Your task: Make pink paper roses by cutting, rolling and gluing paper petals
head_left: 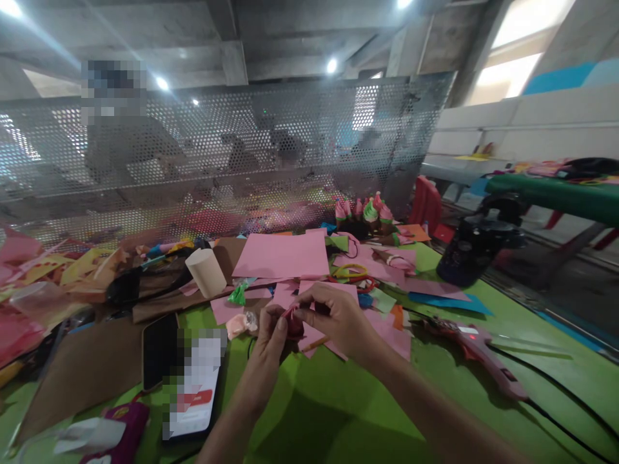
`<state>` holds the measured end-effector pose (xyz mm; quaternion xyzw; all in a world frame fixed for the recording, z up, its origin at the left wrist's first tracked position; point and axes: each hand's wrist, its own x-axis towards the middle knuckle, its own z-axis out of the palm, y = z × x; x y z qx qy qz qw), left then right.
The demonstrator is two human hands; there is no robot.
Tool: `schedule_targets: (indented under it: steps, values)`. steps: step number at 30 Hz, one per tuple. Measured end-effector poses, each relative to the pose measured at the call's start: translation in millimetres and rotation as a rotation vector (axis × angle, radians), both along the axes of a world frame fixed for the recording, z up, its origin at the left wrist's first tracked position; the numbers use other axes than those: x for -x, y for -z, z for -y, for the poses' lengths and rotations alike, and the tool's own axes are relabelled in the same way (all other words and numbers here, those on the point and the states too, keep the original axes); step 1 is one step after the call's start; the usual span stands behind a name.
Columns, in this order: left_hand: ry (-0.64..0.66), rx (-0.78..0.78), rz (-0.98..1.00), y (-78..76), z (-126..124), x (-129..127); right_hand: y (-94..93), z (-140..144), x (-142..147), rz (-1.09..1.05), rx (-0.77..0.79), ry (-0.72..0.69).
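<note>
Both my hands meet over the front middle of the green table (pixel 309 412). Between the fingertips of my left hand (pixel 269 332) and my right hand (pixel 333 316) is a small dark pink piece (pixel 294 324), perhaps folded paper or foam; its exact shape is partly covered by my fingers. Thumb and fingers of each hand pinch it. Pink sheets (pixel 283 254) lie spread behind and under my hands. A pencil-like orange stick (pixel 315 343) lies just below my right hand. Left of my hands sit a pale pink lump (pixel 236 327) and a crumpled green piece (pixel 238 294).
A pink glue gun (pixel 476 351) with its cord lies at right, near a dark bottle (pixel 476 248). Two phones (pixel 159 351) and a white roll (pixel 206 272) are on the left. Finished-looking cones (pixel 370 211) stand at the back before a perforated metal screen (pixel 217 154); people are behind it.
</note>
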<state>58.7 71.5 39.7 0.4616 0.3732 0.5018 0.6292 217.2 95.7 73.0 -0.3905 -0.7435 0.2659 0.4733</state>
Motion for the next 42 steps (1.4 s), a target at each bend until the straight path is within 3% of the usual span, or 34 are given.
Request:
schedule_targets:
  steps: [5,13,22,35,38,42]
  values:
    - [-0.035,0.029,0.04,-3.8,2.9,-0.9,-2.0,2.7,-2.3,-0.032,0.081,0.028]
    - [-0.065,0.087,0.088,-11.7,3.3,-0.8,7.2,1.4,-4.9,0.017,0.056,0.013]
    - [-0.043,0.077,0.07,1.5,-1.1,0.3,10.5,0.2,-6.9,0.03,0.096,0.012]
    - [0.061,-0.199,-0.171,10.2,-2.9,-0.4,8.8,16.9,0.1,0.016,0.075,0.153]
    - [0.071,-0.272,-0.258,17.2,-4.5,-3.1,11.5,14.1,-1.7,-0.093,0.169,0.11]
    - [0.053,-0.335,-0.231,24.5,-7.9,-3.7,13.0,13.3,-3.0,-0.276,0.381,0.023]
